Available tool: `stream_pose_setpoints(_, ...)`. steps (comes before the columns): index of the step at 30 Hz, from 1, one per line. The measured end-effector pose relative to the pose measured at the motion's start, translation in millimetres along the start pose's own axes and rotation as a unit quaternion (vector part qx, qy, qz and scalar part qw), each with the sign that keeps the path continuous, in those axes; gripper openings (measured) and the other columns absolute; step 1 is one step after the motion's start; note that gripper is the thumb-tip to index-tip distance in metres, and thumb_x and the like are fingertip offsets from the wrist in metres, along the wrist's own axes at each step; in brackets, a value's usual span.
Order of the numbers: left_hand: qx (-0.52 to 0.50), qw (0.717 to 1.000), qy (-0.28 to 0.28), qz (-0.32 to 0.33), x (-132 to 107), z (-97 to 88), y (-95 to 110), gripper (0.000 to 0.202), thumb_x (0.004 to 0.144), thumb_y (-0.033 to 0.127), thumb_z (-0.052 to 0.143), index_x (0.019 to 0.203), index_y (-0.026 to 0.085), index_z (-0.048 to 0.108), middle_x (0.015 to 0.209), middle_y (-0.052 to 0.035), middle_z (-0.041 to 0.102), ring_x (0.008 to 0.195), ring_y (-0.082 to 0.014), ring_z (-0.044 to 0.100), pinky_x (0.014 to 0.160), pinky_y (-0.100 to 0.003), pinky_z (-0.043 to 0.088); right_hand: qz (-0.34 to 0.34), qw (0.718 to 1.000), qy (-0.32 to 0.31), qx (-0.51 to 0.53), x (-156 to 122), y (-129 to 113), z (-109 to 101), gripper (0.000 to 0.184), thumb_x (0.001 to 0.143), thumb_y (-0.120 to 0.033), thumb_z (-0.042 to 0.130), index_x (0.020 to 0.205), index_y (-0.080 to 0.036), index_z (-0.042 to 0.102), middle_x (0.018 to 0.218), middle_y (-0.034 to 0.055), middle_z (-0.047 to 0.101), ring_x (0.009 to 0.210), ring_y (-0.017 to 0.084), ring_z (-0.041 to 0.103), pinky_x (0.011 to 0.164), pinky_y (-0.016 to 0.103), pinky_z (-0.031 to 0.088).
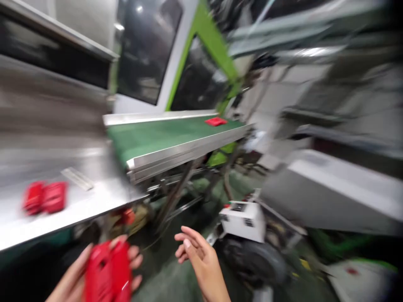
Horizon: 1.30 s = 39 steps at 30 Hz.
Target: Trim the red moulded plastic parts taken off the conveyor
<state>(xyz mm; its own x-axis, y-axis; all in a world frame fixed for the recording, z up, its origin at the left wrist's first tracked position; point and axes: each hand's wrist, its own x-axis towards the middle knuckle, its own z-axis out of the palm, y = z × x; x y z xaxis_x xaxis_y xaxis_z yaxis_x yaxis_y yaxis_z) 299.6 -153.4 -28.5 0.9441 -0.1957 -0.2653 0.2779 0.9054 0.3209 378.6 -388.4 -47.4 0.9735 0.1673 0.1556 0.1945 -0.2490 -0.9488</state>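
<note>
My left hand (74, 277) is closed round a pair of glossy red plastic shells (108, 272) lying side by side, at the bottom left. Its fingertips show along their right edge. My right hand (200, 256) hangs in the air to the right of them, fingers loosely bent and apart, with nothing in it. Two similar red plastic pieces (45, 197) rest on the metal table (107, 184) at left. One more red piece (215, 121) lies flat toward the far end of the green conveyor belt (157, 136).
A flat pale strip (77, 178) lies on the table near the red pieces. The conveyor's metal side rail (189, 147) juts out ahead. Below right stands a white box-shaped unit (244, 220) above a dark round part. A green-and-white machine (185, 63) rises behind the belt. Much is motion-blurred.
</note>
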Motion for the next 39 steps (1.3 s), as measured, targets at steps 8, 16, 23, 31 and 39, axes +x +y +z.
stream_pose_setpoints(8,0.225,0.928,-0.004,0.296,-48.4,-29.6,33.0,0.08,0.069,0.055,0.074,0.141,0.034,0.045,0.152,-0.0106,0.041,0.086,-0.0263,0.067,0.065,-0.033,0.056,0.106,0.907,-0.195,0.359,-40.2,-45.7,178.6,0.051,0.079,-0.038,0.072,0.122,-0.021,0.049,0.101,0.0083,0.066,0.058,0.01,0.058,0.055,0.025,0.048)
stream_pose_setpoints(16,0.201,0.926,-0.022,0.317,-95.5,-63.2,79.1,0.076,0.06,0.027,0.088,0.131,0.021,0.06,0.134,-0.0163,0.06,0.124,-0.039,0.053,0.103,-0.044,0.044,0.162,0.884,-0.239,0.367,-51.9,-66.6,204.6,0.033,0.085,-0.041,0.066,0.107,-0.019,0.057,0.054,-0.0042,0.055,0.041,0.004,0.038,0.04,0.015,0.031)
stream_pose_setpoints(23,0.158,0.928,-0.005,0.336,-94.8,-76.7,79.8,0.087,0.062,0.037,0.086,0.139,0.021,0.049,0.139,-0.0169,0.055,0.126,-0.0422,0.05,0.103,-0.049,0.044,0.104,0.907,-0.218,0.346,-45.1,-81.0,210.8,0.029,0.079,-0.032,0.075,0.101,-0.021,0.06,0.055,-0.0053,0.058,0.038,0.006,0.05,0.036,0.014,0.036)
stream_pose_setpoints(31,0.074,0.951,-0.005,0.301,-86.4,-91.8,76.3,0.092,0.072,0.053,0.075,0.148,0.028,0.031,0.148,-0.0112,0.047,0.138,-0.0352,0.037,0.109,-0.046,0.037,0.061,0.891,-0.25,0.373,-45.0,-88.8,214.1,0.026,0.083,-0.028,0.069,0.107,-0.021,0.06,0.072,-0.0002,0.066,0.047,0.009,0.057,0.041,0.018,0.046)
stream_pose_setpoints(39,0.088,0.924,-0.077,0.365,-91.2,-116.4,83.1,0.054,0.074,0.025,0.074,0.127,0.031,0.061,0.138,-0.0071,0.059,0.134,-0.0332,0.044,0.11,-0.049,0.035,0.021,0.927,-0.238,0.288,-52.9,-82.3,216.1,0.025,0.084,-0.036,0.067,0.107,-0.026,0.065,0.088,0.0042,0.069,0.066,0.014,0.064,0.06,0.027,0.055)
